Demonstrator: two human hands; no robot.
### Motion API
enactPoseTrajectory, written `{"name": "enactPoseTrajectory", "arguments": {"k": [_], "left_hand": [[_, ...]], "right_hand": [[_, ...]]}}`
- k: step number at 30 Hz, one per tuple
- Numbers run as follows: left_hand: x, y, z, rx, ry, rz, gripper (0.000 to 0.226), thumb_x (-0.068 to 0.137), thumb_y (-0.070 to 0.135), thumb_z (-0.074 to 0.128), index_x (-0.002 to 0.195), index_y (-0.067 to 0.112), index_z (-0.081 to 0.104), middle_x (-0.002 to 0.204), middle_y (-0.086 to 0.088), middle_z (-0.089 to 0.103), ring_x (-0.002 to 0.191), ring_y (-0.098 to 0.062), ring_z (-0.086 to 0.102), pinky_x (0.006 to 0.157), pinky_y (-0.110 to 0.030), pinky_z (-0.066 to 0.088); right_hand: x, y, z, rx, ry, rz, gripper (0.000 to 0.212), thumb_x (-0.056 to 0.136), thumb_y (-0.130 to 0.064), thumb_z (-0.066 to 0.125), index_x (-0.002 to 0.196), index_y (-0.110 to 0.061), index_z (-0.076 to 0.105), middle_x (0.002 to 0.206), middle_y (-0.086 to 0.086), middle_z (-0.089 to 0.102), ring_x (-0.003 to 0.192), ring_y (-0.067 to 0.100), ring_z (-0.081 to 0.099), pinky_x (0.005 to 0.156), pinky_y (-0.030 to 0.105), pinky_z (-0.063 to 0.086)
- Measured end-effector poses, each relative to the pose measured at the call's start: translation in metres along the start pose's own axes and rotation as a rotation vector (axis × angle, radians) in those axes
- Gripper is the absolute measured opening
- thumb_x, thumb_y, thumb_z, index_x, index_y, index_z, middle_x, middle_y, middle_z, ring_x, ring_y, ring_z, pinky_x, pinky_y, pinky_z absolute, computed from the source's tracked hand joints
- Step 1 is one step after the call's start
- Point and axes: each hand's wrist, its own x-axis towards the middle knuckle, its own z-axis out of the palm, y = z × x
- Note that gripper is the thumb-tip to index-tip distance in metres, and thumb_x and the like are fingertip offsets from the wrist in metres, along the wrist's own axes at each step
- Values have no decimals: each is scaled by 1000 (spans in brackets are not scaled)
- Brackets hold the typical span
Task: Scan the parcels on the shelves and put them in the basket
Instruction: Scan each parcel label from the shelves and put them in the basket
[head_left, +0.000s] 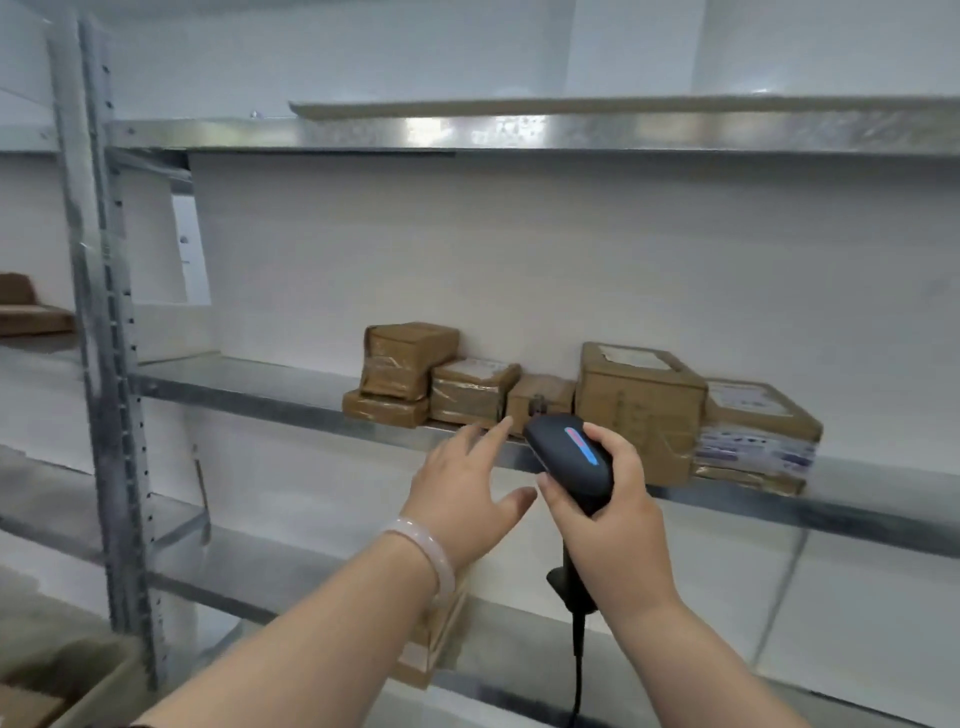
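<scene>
The right hand (613, 530) grips a black scanner (571, 457). Just left of it, the left hand (467, 493) is spread open, forefinger almost touching a small parcel (540, 397). Beyond both, other parcels (641, 410) line the metal shelf (249, 384).

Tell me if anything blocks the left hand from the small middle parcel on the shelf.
Nothing visible does: the left hand has its index fingertip at the small parcel, by the front left corner. The barcode scanner in the right hand hovers just right of that. A taped parcel and a tall parcel flank it closely.
</scene>
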Motion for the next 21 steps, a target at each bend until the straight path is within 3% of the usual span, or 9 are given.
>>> {"name": "enactPoseTrajectory", "arguments": {"k": [4,8,15,21], "left_hand": [[32,51,20,-95,-10,35,79,91,51,61,156,33,21,159,-2,27,148,-23,21,119,-34,21],[59,82,28,-209,35,30,80,87,52,61,155,36,22,150,-2,38,142,-24,31,117,-39,30],[82,114,37,-317,42,-101,82,92,47,62,157,37,12,159,-5,28,145,-26,29,114,-37,30],[98,125,36,-472,66,-231,83,96,48,56,159,31,5,160,0,32,143,-27,36,110,-34,36]], "right_hand": [[31,10,-57,-15,104,-56,55,79,-31,77,125,-41,48,111,-29,59,98,-12,56,74,2,41],[61,17,-102,10,179,-91,51,81,-29,77,123,-39,49,105,-36,57,97,-14,55,75,5,43],[104,38,-134,38,207,-31,48,82,-27,76,119,-38,48,110,-22,58,93,-21,53,73,-3,38],[134,47,-129,85,187,46,52,85,-28,73,131,-26,47,107,-14,56,86,-3,51,65,-7,33]]}}
